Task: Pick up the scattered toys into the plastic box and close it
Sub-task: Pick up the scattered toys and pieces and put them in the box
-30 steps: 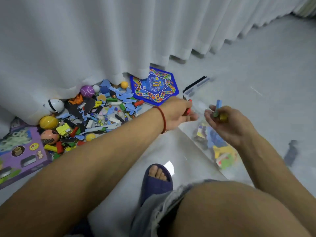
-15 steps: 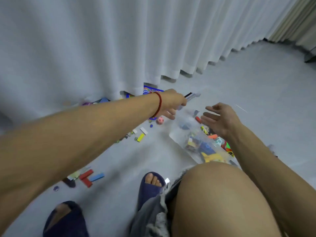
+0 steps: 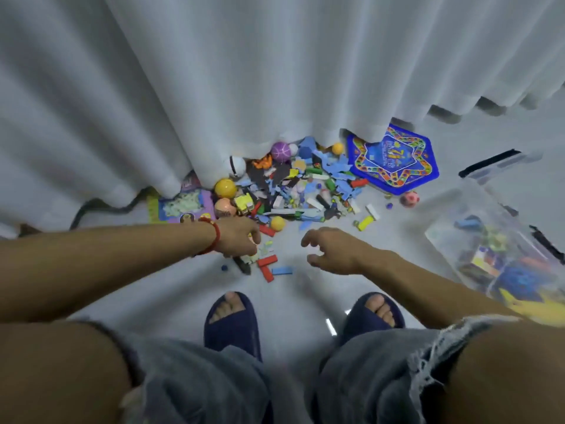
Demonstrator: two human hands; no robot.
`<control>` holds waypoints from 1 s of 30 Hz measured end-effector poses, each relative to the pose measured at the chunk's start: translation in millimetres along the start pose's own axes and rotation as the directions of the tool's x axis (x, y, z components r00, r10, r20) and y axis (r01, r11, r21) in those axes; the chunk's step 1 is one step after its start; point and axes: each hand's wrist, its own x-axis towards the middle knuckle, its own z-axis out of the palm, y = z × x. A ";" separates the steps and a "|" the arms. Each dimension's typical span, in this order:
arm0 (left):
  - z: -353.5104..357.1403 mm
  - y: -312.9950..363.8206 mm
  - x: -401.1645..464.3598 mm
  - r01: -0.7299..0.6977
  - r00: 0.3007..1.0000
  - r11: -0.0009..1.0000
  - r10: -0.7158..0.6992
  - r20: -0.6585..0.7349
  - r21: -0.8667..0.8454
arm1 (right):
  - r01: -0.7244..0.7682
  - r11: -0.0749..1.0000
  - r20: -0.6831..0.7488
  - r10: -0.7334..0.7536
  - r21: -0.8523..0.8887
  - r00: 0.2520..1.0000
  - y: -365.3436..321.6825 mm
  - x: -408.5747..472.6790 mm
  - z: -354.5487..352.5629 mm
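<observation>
The left hand [image 3: 238,237], a red cord bracelet [image 3: 214,237] on its wrist, reaches out low over the grey floor [image 3: 305,289] to the near edge of the scattered pile of small coloured toys [image 3: 299,191]. Its fingers curl down onto the pieces there, but I cannot tell whether they grip any. The right hand [image 3: 330,249] hovers just right of it, palm down, fingers apart and loosely bent, holding nothing.

The clear plastic box [image 3: 501,255] stands on the floor at the right, well apart from the pile, open and partly filled with coloured pieces. Its lid, a clear lid with a black edge [image 3: 495,162], lies beyond it on the floor.

Just near the left hand lie two red rectangular blocks [image 3: 266,264] and one light blue one [image 3: 282,270]. In the pile I count three yellow balls [image 3: 225,187], one purple ball [image 3: 280,151] and one white ball with a black band [image 3: 237,166]; a pink ball [image 3: 409,199] sits apart to the right. One blue star-patterned game board [image 3: 394,160] lies far right of the pile, partly under the white curtain [image 3: 214,71]. One purple toy package [image 3: 180,206] lies at the left. Two dark blue slippers [image 3: 232,322] show at the near side.
</observation>
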 end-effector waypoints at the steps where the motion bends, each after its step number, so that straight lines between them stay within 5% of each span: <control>1: 15.9 -18.8 7.5 0.033 0.999 0.999 -0.033 -0.034 -0.010 | 0.028 0.997 0.042 -0.024 -0.076 0.999 -6.5 12.2 17.3; 7: 118.2 -87.3 53.6 0.311 0.899 0.897 -0.385 -0.208 -0.314 | 0.070 0.979 0.038 -0.064 -0.191 0.997 -17.7 60.8 89.9; 15: 148.5 -72.7 95.9 0.223 0.710 0.831 -0.497 -0.499 -0.510 | -0.024 0.983 -0.171 -0.007 -0.182 0.985 -28.0 109.1 139.5; 26: 167.8 -78.8 92.8 0.073 0.718 0.823 -0.435 -0.543 -0.563 | -0.043 0.992 -0.246 0.012 -0.118 0.969 -6.1 95.3 151.1; 30: 161.8 -80.8 90.0 0.059 0.711 0.765 -0.483 -0.511 -0.642 | -0.035 0.961 -0.205 -0.023 -0.275 0.979 1.9 95.2 150.7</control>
